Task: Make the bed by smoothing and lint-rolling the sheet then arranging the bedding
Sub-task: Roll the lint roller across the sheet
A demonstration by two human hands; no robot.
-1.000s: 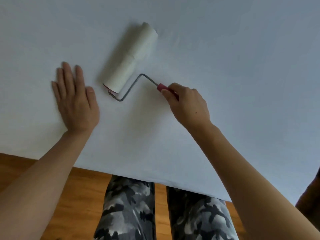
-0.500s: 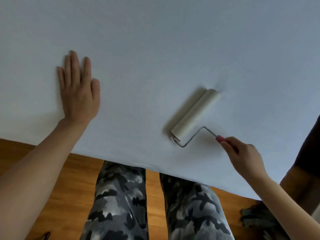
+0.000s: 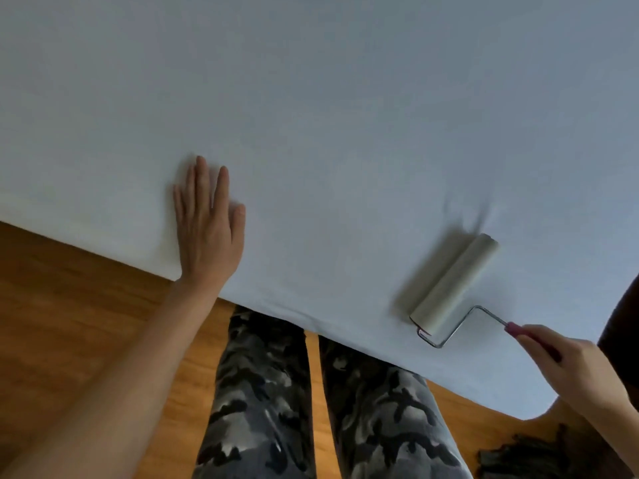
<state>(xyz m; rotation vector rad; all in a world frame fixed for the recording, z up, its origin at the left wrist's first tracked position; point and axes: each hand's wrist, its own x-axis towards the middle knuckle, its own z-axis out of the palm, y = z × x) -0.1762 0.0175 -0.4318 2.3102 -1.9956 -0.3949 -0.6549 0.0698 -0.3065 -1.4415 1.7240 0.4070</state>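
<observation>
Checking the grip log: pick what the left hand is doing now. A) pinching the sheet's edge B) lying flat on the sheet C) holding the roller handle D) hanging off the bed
B: the left hand lies flat, fingers straight, on the sheet; the right hand holds the roller.

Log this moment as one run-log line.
step: lint-rolling | right hand: grips roller handle | left hand: flat on sheet

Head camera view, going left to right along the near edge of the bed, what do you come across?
Left hand flat on the sheet → lint roller lying on the sheet → its red handle → right hand holding that handle.
</observation>
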